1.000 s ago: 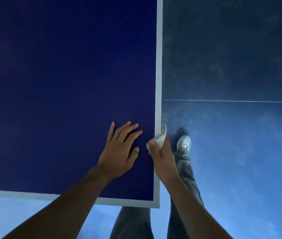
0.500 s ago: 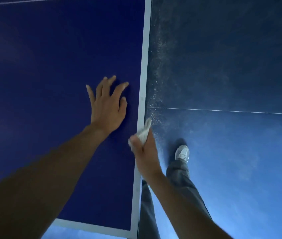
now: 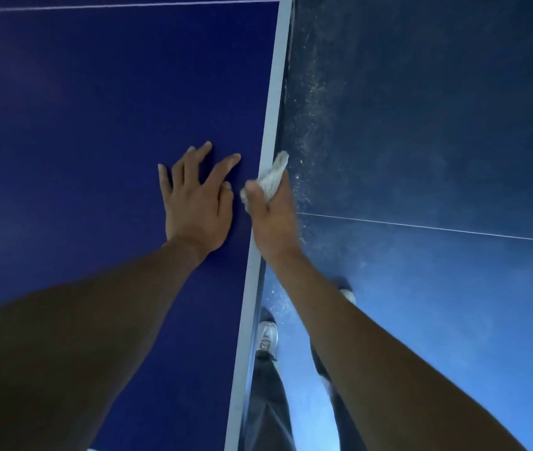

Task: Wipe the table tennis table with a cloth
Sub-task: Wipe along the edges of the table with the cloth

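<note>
Obs: right hand (image 3: 271, 222) grips bunched cloth (image 3: 272, 177), pressed on the white side edge (image 3: 273, 102) of the counter (image 3: 95, 125). Edge runs straight ahead, away from that hand; likely stroke follows it. Just beside, left hand (image 3: 196, 203) lies flat, fingers spread, holding nothing.

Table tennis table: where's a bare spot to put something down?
The table is bare across the wide blue stretch left of the left hand, up to the thin white line at the top. It is crowded at the right edge stripe, where the right hand grips the cloth beside the left hand.
</note>
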